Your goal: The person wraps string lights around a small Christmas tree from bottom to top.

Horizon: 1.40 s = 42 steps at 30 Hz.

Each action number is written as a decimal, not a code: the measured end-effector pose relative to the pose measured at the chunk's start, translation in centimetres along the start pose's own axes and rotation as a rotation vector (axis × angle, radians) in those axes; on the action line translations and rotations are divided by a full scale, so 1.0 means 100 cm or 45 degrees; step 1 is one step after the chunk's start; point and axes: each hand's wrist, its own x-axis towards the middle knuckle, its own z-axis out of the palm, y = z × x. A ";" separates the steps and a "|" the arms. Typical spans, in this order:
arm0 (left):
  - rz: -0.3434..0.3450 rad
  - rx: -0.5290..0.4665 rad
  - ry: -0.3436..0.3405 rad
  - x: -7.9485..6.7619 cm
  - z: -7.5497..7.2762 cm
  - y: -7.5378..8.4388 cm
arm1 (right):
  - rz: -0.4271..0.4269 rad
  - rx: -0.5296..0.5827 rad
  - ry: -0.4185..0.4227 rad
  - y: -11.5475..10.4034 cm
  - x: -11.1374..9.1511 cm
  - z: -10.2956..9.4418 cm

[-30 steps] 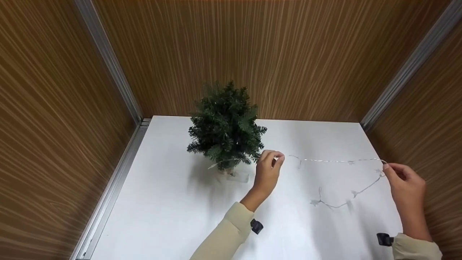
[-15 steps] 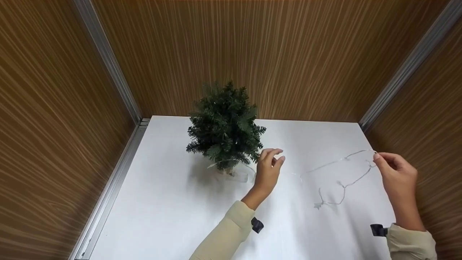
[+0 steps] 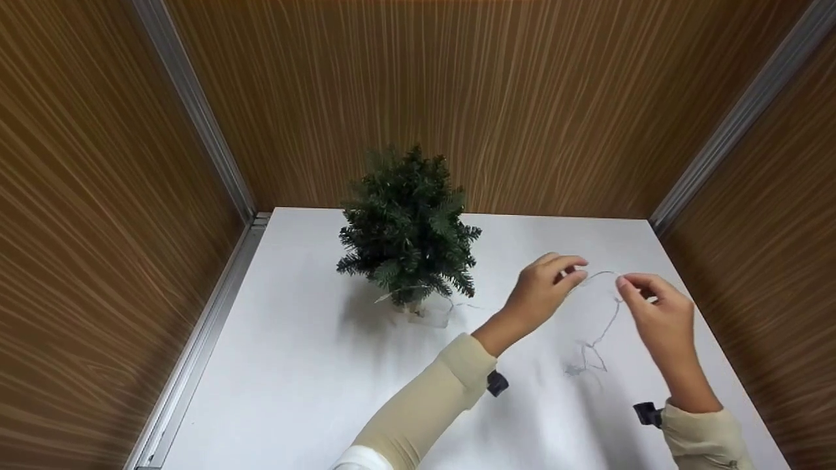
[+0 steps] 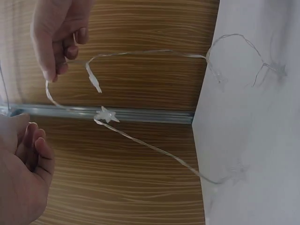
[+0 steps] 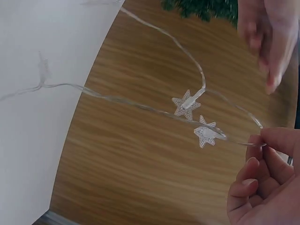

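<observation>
My right hand point(image 3: 659, 313) pinches the thin clear wire of a star string light point(image 5: 150, 110) between thumb and forefinger. Clear plastic stars point(image 5: 206, 132) hang along it, and its loose end dangles over the white table. Reaching in from the left, my left hand point(image 3: 545, 287) is just short of the right one, near the wire, thumb and fingers apart. No wire shows between its fingers in the left wrist view, where the left hand point(image 4: 23, 168) sits below the right hand point(image 4: 61, 37). A small green artificial Christmas tree point(image 3: 410, 228) stands upright left of both hands.
A clear rectangular box point(image 3: 431, 318) lies at the tree's base, with wire running from there towards the hands. Wood-grain panels point(image 3: 522, 104) enclose the white table point(image 3: 281, 365) at the back and sides. A metal rail point(image 3: 196, 365) follows its left edge.
My left hand has let go of the wire and moved right, towards the other hand. The right hand has come left, still pinching the wire, which has gone from taut to slack.
</observation>
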 end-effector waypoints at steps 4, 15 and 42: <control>0.080 0.170 -0.131 0.013 -0.002 0.004 | -0.083 -0.043 -0.023 -0.011 -0.005 0.013; 0.299 0.341 -0.306 0.028 -0.018 0.002 | -0.183 -0.091 -0.009 -0.022 -0.005 0.023; 0.010 0.030 -0.224 0.062 -0.053 0.009 | -0.196 -0.231 0.077 -0.021 -0.026 0.024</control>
